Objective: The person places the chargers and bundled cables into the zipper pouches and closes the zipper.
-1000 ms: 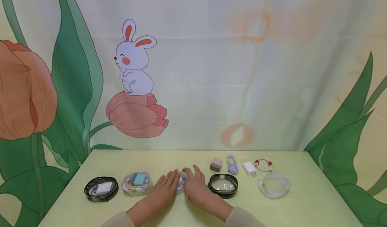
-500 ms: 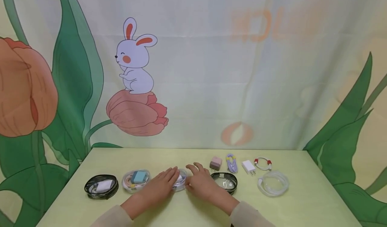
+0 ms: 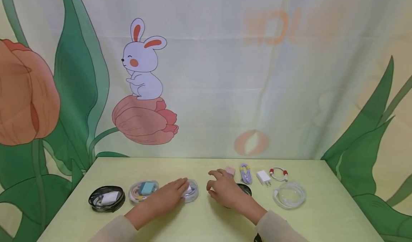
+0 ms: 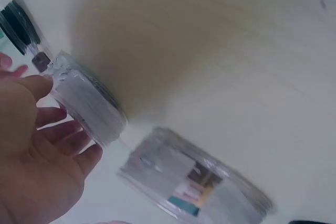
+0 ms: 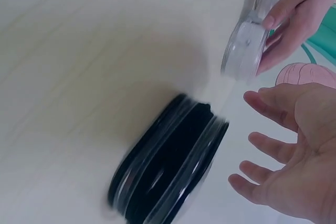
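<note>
My left hand [image 3: 170, 195] lies with straight fingers against the left side of a round clear zip case [image 3: 192, 192]. A white plug and a coiled cable show inside that case. In the left wrist view, the thumb and fingers [image 4: 68, 135] touch the wall of the clear case [image 4: 86, 103]. My right hand [image 3: 226, 190] hangs in the air with loosely bent fingers, holding nothing. It partly hides a black-trimmed clear case [image 3: 246, 189] and a pink charger [image 3: 230, 170]. The right wrist view shows the black-trimmed case [image 5: 168, 161] beside the hand [image 5: 294, 150].
Left of my hands lie a clear case with a blue charger [image 3: 147, 188] and a black-trimmed case [image 3: 107, 199] with a white charger. To the right are a lilac cable [image 3: 245, 174], white charger [image 3: 264, 177], red-ended white cable [image 3: 278, 174] and another clear case [image 3: 289, 195].
My right hand has drawn away from the clear case to the right, over the black-trimmed case. My left hand has shifted slightly left and stays at the clear case, more of which now shows.
</note>
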`<state>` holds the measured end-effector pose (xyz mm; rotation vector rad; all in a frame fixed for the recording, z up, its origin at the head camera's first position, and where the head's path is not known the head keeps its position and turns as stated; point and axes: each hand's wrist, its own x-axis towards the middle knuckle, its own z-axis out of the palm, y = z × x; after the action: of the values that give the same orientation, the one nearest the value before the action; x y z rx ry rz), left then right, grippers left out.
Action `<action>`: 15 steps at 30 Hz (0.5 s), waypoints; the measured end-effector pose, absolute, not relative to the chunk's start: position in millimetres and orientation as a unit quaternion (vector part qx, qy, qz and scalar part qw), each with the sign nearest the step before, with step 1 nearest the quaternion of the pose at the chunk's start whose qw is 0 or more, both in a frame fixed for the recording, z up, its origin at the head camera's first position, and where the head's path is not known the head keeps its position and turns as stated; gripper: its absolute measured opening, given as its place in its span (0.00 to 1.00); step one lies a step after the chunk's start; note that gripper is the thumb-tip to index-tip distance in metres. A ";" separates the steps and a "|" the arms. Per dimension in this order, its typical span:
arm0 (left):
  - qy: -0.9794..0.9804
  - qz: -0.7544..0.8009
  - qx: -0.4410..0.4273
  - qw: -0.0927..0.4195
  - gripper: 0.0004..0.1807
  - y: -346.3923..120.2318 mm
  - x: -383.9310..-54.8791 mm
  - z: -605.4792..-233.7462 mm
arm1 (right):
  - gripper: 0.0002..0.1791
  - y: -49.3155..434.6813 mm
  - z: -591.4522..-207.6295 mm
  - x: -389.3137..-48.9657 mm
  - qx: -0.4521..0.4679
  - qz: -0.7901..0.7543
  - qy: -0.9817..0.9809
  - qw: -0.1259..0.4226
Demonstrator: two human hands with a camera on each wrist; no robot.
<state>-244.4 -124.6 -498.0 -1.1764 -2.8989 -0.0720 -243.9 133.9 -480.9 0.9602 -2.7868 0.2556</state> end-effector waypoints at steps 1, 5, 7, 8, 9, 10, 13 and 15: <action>-0.927 -0.020 -0.374 0.003 0.29 -126.0 -244.9 -497.1 | 0.02 137.2 -480.7 -243.9 0.324 0.087 -0.938 0.092; -0.923 -0.002 -0.385 0.007 0.29 -129.3 -247.1 -496.0 | 0.02 152.2 -480.7 -244.7 0.326 0.108 -0.935 0.084; -0.921 0.008 -0.389 0.011 0.29 -129.0 -247.4 -495.2 | 0.03 160.1 -480.4 -245.8 0.333 0.114 -0.932 0.085; -0.920 0.012 -0.392 0.013 0.29 -128.3 -247.9 -495.0 | 0.04 164.0 -480.0 -246.5 0.339 0.114 -0.930 0.087; -0.919 0.013 -0.393 0.013 0.29 -127.4 -248.2 -494.0 | 0.05 167.8 -479.6 -247.0 0.345 0.111 -0.927 0.091; -0.919 0.014 -0.395 0.013 0.29 -126.6 -248.2 -492.5 | 0.06 171.6 -479.5 -247.8 0.350 0.106 -0.926 0.095; -0.911 0.015 -0.410 0.033 0.28 -123.0 -247.9 -486.9 | 0.06 182.3 -476.5 -249.0 0.357 0.098 -0.923 0.102; -0.906 0.014 -0.420 0.041 0.28 -119.4 -247.5 -482.1 | 0.08 189.5 -473.6 -248.4 0.349 0.093 -0.927 0.100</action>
<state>-247.5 -119.4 -482.1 -1.2871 -2.7756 0.0418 -248.4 189.5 -473.6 1.0305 -2.7403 0.2752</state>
